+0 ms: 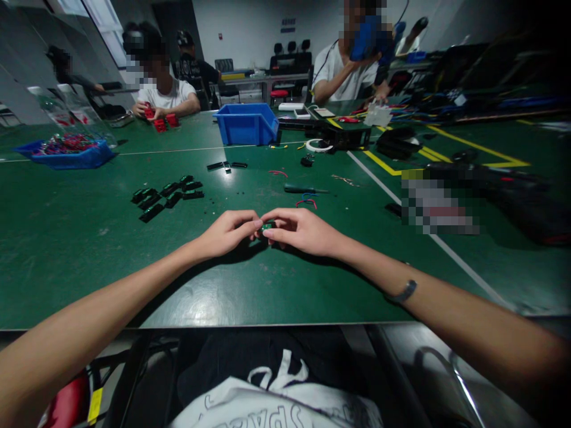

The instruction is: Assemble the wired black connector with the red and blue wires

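I had both hands meeting over the green bench, just in front of me near its front edge. My left hand was curled narrow, its thumb and forefinger pinched onto one end of a small dark green part. My right hand was likewise drawn in close, fingertips nipping the other end of the same part, so the piece sat held between the two hands, just above the bench top or resting on it; I could not tell which. A dark band sat on my right wrist. Farther out on the bench, to the left, lay a cluster of black parts, well apart from my hands. Beyond my hands lay a screwdriver, with short red and blue wires just beside it. A blue bin stood farther back near the middle, and another blue tray of red pieces sat at the far left. Other people sat working at the far side of the bench.
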`<state>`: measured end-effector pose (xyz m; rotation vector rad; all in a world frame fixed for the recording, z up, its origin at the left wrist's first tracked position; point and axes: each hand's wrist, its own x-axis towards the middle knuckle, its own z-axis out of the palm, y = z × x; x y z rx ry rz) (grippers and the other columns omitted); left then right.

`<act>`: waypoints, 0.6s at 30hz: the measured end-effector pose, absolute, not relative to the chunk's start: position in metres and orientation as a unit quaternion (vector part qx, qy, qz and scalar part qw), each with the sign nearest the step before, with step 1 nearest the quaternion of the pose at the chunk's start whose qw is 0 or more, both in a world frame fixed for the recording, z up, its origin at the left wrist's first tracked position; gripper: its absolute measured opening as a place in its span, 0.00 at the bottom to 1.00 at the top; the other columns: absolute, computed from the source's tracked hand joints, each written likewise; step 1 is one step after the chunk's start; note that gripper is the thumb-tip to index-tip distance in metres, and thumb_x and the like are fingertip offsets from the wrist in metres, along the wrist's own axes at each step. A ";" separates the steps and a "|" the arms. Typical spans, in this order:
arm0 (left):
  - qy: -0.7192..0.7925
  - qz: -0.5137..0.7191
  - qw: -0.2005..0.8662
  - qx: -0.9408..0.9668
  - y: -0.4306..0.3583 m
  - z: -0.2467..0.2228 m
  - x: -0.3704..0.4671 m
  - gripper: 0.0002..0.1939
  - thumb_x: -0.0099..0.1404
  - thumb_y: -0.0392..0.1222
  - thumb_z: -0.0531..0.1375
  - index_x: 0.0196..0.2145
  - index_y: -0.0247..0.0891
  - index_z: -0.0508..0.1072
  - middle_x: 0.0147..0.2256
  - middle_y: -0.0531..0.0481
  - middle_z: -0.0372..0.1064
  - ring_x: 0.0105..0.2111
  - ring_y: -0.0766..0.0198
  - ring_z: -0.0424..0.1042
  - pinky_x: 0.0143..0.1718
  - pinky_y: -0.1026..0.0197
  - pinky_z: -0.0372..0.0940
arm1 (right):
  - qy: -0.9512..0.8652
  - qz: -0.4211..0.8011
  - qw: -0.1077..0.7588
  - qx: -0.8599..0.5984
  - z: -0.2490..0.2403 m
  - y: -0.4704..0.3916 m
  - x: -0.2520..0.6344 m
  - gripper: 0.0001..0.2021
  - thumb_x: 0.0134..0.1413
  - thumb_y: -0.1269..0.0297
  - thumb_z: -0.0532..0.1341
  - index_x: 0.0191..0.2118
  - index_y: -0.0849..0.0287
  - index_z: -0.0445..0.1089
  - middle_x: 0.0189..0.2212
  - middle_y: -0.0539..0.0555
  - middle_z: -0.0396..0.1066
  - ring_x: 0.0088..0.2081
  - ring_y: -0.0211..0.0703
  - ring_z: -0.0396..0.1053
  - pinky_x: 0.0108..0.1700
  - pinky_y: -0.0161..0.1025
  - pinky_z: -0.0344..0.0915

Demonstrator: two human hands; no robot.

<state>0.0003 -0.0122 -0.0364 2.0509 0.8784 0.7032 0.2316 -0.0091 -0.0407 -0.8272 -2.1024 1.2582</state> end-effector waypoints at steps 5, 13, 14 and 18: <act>0.349 0.276 0.392 0.805 -0.012 -0.037 0.001 0.21 0.75 0.53 0.52 0.33 0.33 0.73 0.30 0.51 0.70 0.33 0.66 0.69 0.38 0.64 0.61 | -0.779 0.475 0.274 -0.305 -0.039 -0.010 0.231 0.18 0.62 0.54 0.63 0.52 0.61 0.73 0.27 0.51 0.73 0.29 0.39 0.70 0.32 0.35 0.63; 0.351 0.273 0.391 0.805 -0.012 -0.037 0.000 0.22 0.75 0.53 0.51 0.33 0.33 0.73 0.30 0.51 0.70 0.32 0.66 0.69 0.37 0.64 0.61 | -0.776 0.481 0.275 -0.301 -0.040 -0.010 0.232 0.18 0.62 0.55 0.63 0.52 0.62 0.73 0.28 0.51 0.74 0.30 0.39 0.70 0.33 0.36 0.65; 0.351 0.273 0.391 0.806 -0.012 -0.037 0.000 0.22 0.75 0.53 0.51 0.33 0.33 0.73 0.30 0.51 0.70 0.32 0.66 0.69 0.37 0.64 0.61 | -0.776 0.480 0.275 -0.302 -0.039 -0.010 0.232 0.18 0.63 0.55 0.63 0.52 0.62 0.72 0.28 0.51 0.74 0.30 0.39 0.70 0.33 0.36 0.65; 0.347 0.275 0.389 0.808 -0.011 -0.037 0.000 0.22 0.75 0.53 0.51 0.33 0.33 0.73 0.30 0.51 0.70 0.32 0.66 0.68 0.37 0.64 0.61 | -0.775 0.482 0.273 -0.304 -0.038 -0.010 0.231 0.18 0.63 0.55 0.63 0.52 0.62 0.73 0.27 0.51 0.74 0.29 0.39 0.70 0.32 0.36 0.65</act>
